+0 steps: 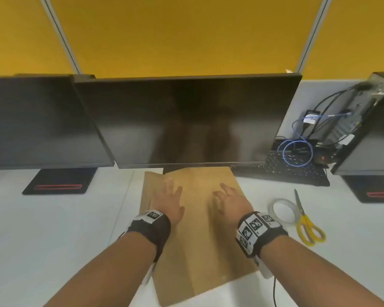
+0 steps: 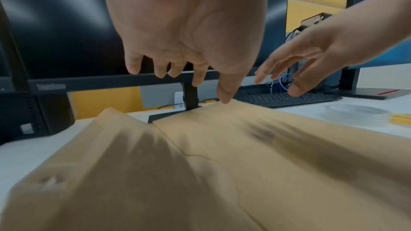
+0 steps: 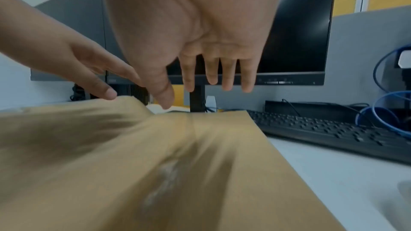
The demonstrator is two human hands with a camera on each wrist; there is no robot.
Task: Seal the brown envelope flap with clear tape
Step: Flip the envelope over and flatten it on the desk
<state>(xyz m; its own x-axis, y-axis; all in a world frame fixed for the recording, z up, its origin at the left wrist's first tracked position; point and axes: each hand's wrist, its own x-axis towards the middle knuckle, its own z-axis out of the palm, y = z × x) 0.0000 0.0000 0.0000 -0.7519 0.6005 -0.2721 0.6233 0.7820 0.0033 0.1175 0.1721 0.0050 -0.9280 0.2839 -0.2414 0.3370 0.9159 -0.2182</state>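
A large brown envelope [image 1: 197, 235] lies on the white desk in front of the middle monitor, its flap [image 1: 150, 189] along the left edge, raised a little. My left hand [image 1: 169, 200] hovers over the left part of the envelope [image 2: 200, 164] with fingers spread and holds nothing. My right hand [image 1: 228, 201] hovers over the middle of the envelope [image 3: 177, 155], fingers straight, also holding nothing. A roll of clear tape [image 1: 284, 211] lies on the desk to the right of the envelope. Both hands appear above the paper in the wrist views; contact cannot be told.
Yellow-handled scissors [image 1: 306, 222] lie beside the tape roll [image 2: 355, 113]. A black keyboard [image 1: 282, 171] with a blue cable sits behind them. Three dark monitors [image 1: 186, 120] stand along the back, their stands on the white desk [image 1: 53, 229].
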